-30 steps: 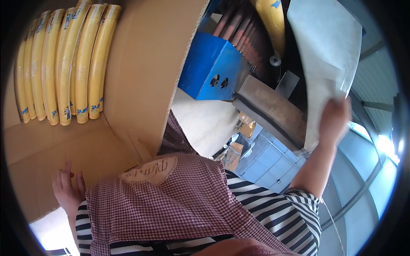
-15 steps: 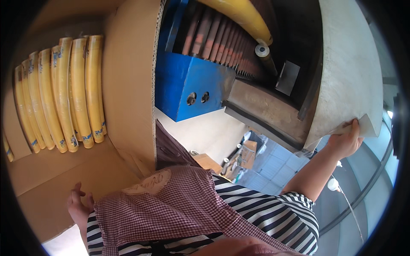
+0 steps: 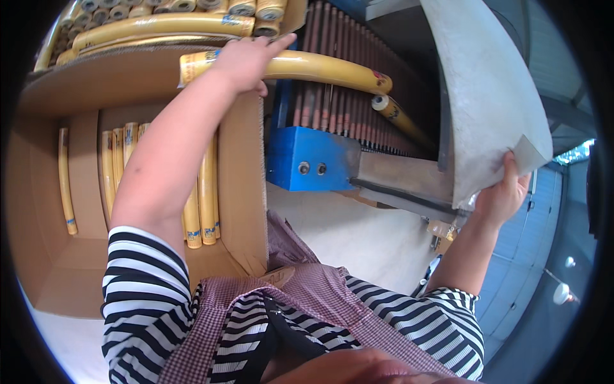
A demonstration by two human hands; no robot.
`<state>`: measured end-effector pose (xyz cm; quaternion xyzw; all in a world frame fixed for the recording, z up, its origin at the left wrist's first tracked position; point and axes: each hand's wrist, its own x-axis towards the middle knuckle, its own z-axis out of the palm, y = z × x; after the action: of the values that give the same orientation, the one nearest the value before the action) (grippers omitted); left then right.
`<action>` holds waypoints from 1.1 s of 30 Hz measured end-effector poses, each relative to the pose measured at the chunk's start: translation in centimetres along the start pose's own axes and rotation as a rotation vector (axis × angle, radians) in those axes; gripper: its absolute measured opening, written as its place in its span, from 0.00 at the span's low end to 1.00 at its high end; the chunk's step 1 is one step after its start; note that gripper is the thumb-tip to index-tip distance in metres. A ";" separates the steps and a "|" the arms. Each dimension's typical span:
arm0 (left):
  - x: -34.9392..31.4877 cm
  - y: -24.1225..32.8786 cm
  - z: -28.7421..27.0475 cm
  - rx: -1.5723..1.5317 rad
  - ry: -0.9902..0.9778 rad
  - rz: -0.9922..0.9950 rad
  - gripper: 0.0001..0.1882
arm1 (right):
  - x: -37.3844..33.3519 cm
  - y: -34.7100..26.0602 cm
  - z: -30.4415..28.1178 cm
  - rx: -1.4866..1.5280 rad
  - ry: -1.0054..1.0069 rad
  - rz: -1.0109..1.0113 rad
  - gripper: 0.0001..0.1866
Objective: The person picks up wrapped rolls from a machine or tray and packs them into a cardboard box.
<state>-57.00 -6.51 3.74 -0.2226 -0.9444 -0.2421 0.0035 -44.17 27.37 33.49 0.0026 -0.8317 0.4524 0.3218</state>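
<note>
My left hand (image 3: 243, 64) is closed over a long yellow roll in clear wrap (image 3: 326, 69), thumb below and one finger stretched along it. The roll's left end sits above the cardboard box (image 3: 246, 192), and its right end lies over the dark rollers (image 3: 326, 38) of a blue machine (image 3: 284, 157). A second yellow roll (image 3: 403, 121), partly hidden, lies next to that right end, deeper in the machine. At the right, my right hand (image 3: 503, 195) grips the lower corner of a curved pale grey panel (image 3: 492, 109), fingers and thumb around its edge.
Several yellow rolls (image 3: 206, 205) stand side by side in the box, partly behind my left arm; one roll (image 3: 67, 185) is apart at its left. More rolls (image 3: 166, 25) are piled behind the box. A metal ledge (image 3: 403, 173) fronts the machine.
My left hand has gone from the box's near edge up to the long roll and closed over it. My right hand still holds the panel. The view has shifted, showing the piled rolls.
</note>
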 end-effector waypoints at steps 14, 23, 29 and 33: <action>-44.8 -1.6 -11.5 -0.608 0.121 -0.946 0.36 | -8.4 4.9 8.2 -0.266 -0.097 -0.211 0.11; -48.2 3.1 -5.6 -1.440 0.707 -0.885 0.30 | -6.6 6.0 15.4 -0.611 -0.254 -0.640 0.32; -47.6 4.8 -5.9 -1.562 0.804 -0.793 0.43 | -3.2 19.2 22.1 -0.727 -0.658 -0.200 0.42; -48.2 4.9 -5.2 -1.569 0.797 -0.780 0.43 | -0.7 26.3 19.6 -1.107 -1.016 -0.027 0.43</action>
<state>-12.06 -25.28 5.07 0.2668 -0.4506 -0.8467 0.0936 -61.82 27.87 5.83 0.0591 -0.9838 -0.0926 -0.1418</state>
